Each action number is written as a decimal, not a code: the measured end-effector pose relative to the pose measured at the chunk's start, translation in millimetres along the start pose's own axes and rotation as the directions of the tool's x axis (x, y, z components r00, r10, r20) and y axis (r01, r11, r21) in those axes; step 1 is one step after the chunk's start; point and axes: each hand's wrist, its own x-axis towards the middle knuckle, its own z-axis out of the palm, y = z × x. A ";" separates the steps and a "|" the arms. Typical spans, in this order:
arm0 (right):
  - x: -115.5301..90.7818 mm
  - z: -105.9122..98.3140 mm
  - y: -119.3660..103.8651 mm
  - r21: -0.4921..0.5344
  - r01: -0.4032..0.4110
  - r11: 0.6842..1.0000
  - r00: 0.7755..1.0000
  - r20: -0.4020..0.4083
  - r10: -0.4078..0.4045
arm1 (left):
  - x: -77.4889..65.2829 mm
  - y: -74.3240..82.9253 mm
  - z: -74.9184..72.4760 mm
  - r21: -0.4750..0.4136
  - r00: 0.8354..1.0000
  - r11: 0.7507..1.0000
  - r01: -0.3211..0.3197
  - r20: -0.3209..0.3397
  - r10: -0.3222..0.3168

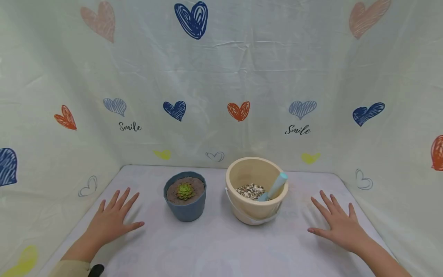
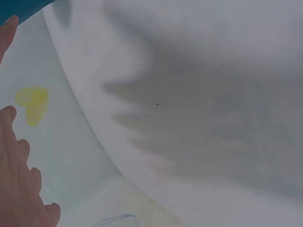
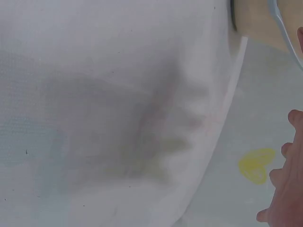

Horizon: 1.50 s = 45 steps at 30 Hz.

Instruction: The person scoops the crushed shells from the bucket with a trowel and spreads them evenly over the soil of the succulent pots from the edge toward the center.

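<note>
My left hand (image 1: 111, 221) hovers with spread fingers over the left part of the table, holding nothing. To its right stands a blue plant pot (image 1: 187, 207) filled with brownish soil, with a small green succulent (image 1: 185, 191) in the middle. On the right side my right hand (image 1: 340, 225) is also spread and holds nothing. Nearest to it is a cream bucket (image 1: 242, 209) with a white handle hanging down its front. Inside the bucket lie small mixed pebbles (image 1: 250, 191) and a light blue trowel (image 1: 277, 185), its handle leaning on the right rim.
A white cloth covers the table (image 1: 214, 250). Pale curtains (image 1: 207, 77) printed with hearts and "Smile" rise behind it and along both sides. A dark object (image 1: 96, 270) shows beside the left sleeve (image 1: 70, 268).
</note>
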 end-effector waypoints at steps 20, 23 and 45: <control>19.7 -47.3 -14.4 0.230 0.005 0.973 0.998 0.058 -0.019 | 24.8 35.2 -45.1 -0.029 0.997 0.997 -0.073 -0.010 0.073; 24.9 -55.8 -18.6 0.264 0.007 0.965 0.997 0.068 -0.025 | 30.1 43.3 -52.8 -0.040 0.996 0.995 -0.091 -0.007 0.090; 72.8 -83.9 -59.9 0.427 0.018 0.904 0.994 0.087 -0.061 | 75.3 121.8 -65.0 -0.327 0.983 0.928 -0.177 -0.010 0.184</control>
